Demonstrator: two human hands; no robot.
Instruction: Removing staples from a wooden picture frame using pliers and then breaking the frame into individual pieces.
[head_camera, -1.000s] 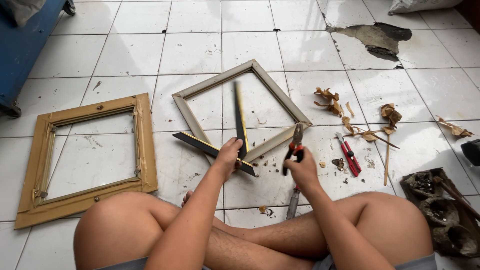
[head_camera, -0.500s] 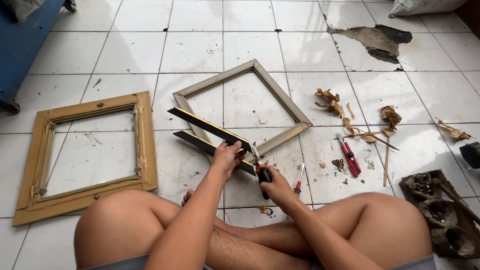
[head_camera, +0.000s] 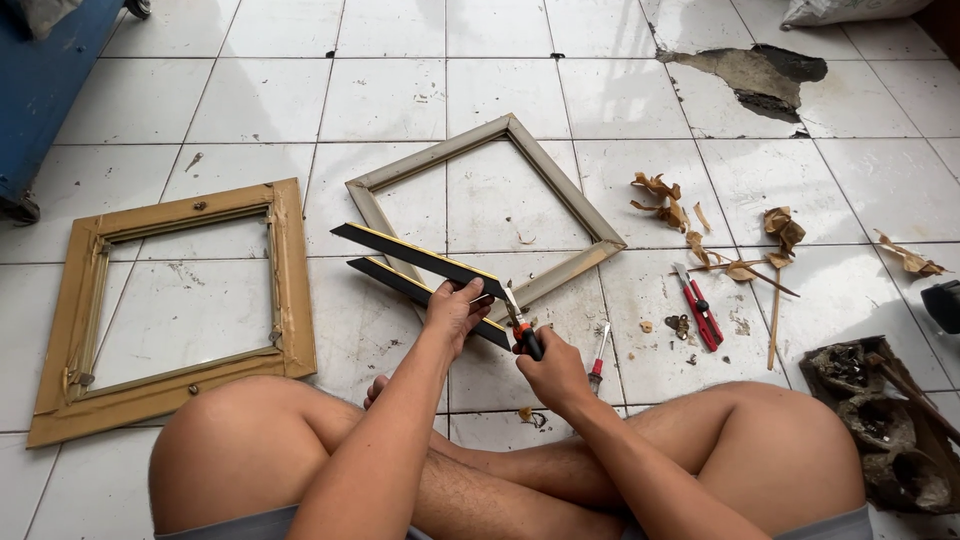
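At the far left a gold wooden picture frame (head_camera: 165, 305) lies flat on the white tiled floor (head_camera: 400, 90), where it lay a second ago; next to it the pale grey frame (head_camera: 487, 215) rests as a diamond, also unmoved. What has changed sits at that frame's lower corner: the black moulding strip (head_camera: 415, 257), a second ago standing up inside the frame, now lies slantwise over a second black strip (head_camera: 425, 298); the pliers (head_camera: 520, 325) have come from beside the frame to the strips' near ends, so the work has passed to that joint. The left hand (head_camera: 455, 310) reaches forward, fingers curled down over the upper strip, pinning it. The right hand (head_camera: 550, 372) is closed round the pliers' orange-and-black handles, wrist bent, jaws pointing up-left; whether they bite anything I cannot tell. Rightward lie a small screwdriver (head_camera: 598, 355), a red utility knife (head_camera: 698, 305) and dried leaf scraps (head_camera: 668, 200).
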